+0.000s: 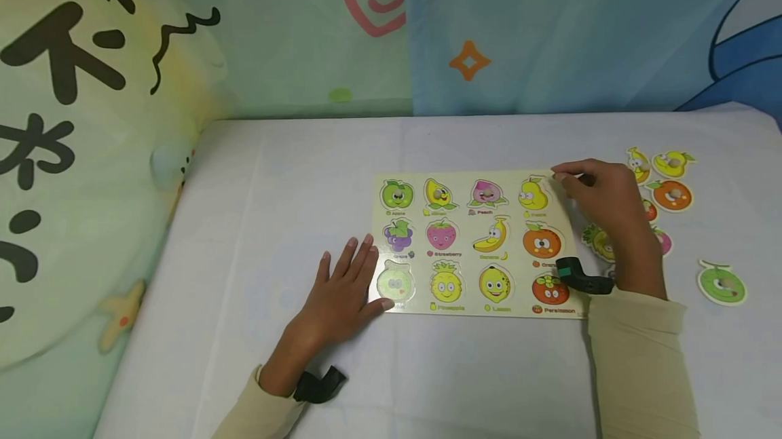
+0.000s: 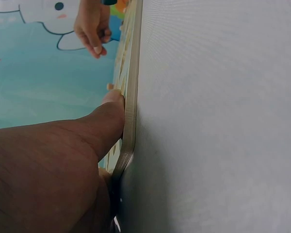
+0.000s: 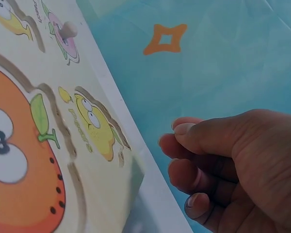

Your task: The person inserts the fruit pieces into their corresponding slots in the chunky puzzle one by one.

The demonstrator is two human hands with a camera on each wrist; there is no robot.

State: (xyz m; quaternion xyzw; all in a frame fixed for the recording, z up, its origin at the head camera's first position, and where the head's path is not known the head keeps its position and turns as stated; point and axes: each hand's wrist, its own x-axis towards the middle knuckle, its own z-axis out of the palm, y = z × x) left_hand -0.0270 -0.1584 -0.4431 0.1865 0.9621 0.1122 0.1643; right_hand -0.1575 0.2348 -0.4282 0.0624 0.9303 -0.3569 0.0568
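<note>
Apparently, the right arm (image 1: 639,256) part-hides a pineapple piece (image 1: 597,243).

The puzzle board (image 1: 466,230) looks wooden, its printed face smooth with a faint sheen, its edge (image 2: 132,82) matt. Right of the board, a green piece (image 1: 711,284) looks smooth-faced. Under the board, the tabletop (image 1: 275,188) wears matt, finely woven cloth; behind the board hangs a lightly creased fabric backdrop (image 1: 550,32).

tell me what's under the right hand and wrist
In the head view, parts of a yellow-green piece, a red piece and a pink piece show around the right hand and wrist; the rest is covered and cannot be seen.
</note>
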